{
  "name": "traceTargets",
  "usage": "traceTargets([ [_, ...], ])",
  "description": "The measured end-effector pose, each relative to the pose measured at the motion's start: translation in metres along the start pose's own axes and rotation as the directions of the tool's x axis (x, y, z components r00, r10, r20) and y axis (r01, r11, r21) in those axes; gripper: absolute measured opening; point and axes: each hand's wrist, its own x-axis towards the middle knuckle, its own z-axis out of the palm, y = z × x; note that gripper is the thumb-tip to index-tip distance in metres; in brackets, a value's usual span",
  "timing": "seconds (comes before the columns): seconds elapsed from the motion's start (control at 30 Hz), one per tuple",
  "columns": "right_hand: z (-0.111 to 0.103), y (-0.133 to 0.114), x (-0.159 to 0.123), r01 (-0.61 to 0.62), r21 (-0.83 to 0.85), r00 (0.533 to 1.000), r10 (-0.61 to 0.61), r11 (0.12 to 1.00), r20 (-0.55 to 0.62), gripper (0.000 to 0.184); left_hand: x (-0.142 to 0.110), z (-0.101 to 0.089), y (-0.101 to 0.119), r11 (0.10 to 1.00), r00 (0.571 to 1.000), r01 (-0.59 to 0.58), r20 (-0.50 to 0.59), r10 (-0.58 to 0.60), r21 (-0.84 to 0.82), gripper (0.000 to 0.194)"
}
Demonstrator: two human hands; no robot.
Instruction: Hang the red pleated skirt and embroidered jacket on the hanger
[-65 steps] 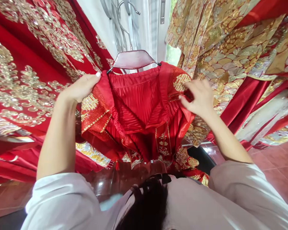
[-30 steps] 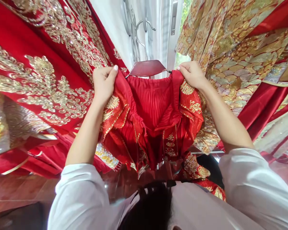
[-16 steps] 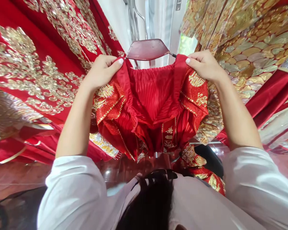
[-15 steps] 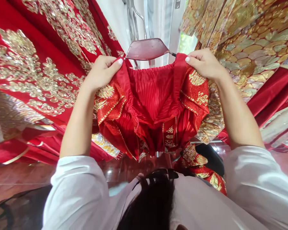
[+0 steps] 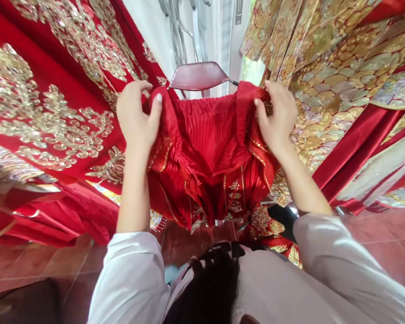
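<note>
A red pleated garment with gold embroidery and beaded trim point(image 5: 211, 135) hangs in front of me, its V-shaped neckline facing up. Its wide shoulders sit on a dark red hanger point(image 5: 199, 75) with a metal hook. My left hand point(image 5: 135, 112) is at the left shoulder, thumb and fingers apart, the thumb against the cloth. At the right shoulder my right hand point(image 5: 278, 114) is likewise spread, with its thumb by the edge of the fabric. The fingers of both hands are partly hidden behind the shoulders.
To the left hangs a red gown with gold sequin work point(image 5: 64, 121). A gold scale-patterned garment point(image 5: 324, 85) hangs on the right, beside red fabric point(image 5: 351, 148). Below lie a red and gold embroidered cloth point(image 5: 270, 229) and a reddish tiled floor point(image 5: 70, 265).
Both hands have loosened from their pinch on the garment's shoulders, thumbs and fingers spreading apart. My hands have shifted slightly inward and turned more upright. The garment stays on its hanger.
</note>
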Motion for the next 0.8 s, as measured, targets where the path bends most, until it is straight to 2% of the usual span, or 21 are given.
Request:
traceTargets([
  [0.03,-0.004,-0.012,-0.019,-0.018,-0.039,0.998,0.016,0.999,-0.056,0.036,-0.018,-0.003,0.013,0.999,0.994,0.003,-0.109,0.002,0.045,0.042],
  [0.07,-0.007,-0.024,-0.039,-0.053,-0.072,0.995,0.047,0.996,-0.086,0.036,-0.038,-0.005,0.028,0.995,0.984,0.082,-0.161,-0.072,0.056,0.038],
  [0.1,-0.009,-0.034,-0.057,-0.097,-0.093,0.993,0.089,0.991,-0.081,0.036,-0.057,-0.005,0.042,0.984,0.978,0.165,-0.139,-0.155,0.064,0.035],
  [0.13,-0.008,-0.042,-0.073,-0.140,-0.102,0.990,0.139,0.985,-0.023,0.038,-0.076,-0.005,0.055,0.961,0.965,0.256,-0.086,-0.247,0.106,0.033],
  [0.2,-0.004,-0.050,-0.095,-0.245,-0.134,0.960,0.260,0.960,0.104,0.041,-0.107,0.000,0.074,0.885,0.907,0.397,0.044,-0.419,0.245,0.033],
  [0.3,0.006,-0.049,-0.105,-0.331,-0.106,0.904,0.347,0.938,0.249,0.033,-0.135,0.011,0.086,0.810,0.787,0.433,0.273,-0.553,0.395,0.024],
  [0.37,0.011,-0.052,-0.107,-0.325,0.030,0.909,0.303,0.945,0.287,0.027,-0.145,0.017,0.090,0.803,0.745,0.414,0.346,-0.570,0.429,0.018],
  [0.47,0.016,-0.073,-0.111,-0.251,0.265,0.946,0.179,0.931,0.269,0.027,-0.154,0.019,0.103,0.827,0.764,0.369,0.368,-0.529,0.424,0.014],
  [0.6,0.029,-0.105,-0.116,-0.151,0.415,0.975,0.066,0.897,0.212,0.024,-0.160,0.015,0.123,0.893,0.786,0.309,0.441,-0.433,0.326,0.011],
  [0.7,0.037,-0.104,-0.117,-0.175,0.439,0.970,0.079,0.882,0.229,0.023,-0.165,0.007,0.120,0.867,0.765,0.377,0.418,-0.489,0.325,0.016],
  [0.8,0.033,-0.088,-0.122,-0.247,0.435,0.958,0.152,0.866,0.242,0.026,-0.184,0.003,0.111,0.800,0.716,0.506,0.360,-0.598,0.322,0.025],
])
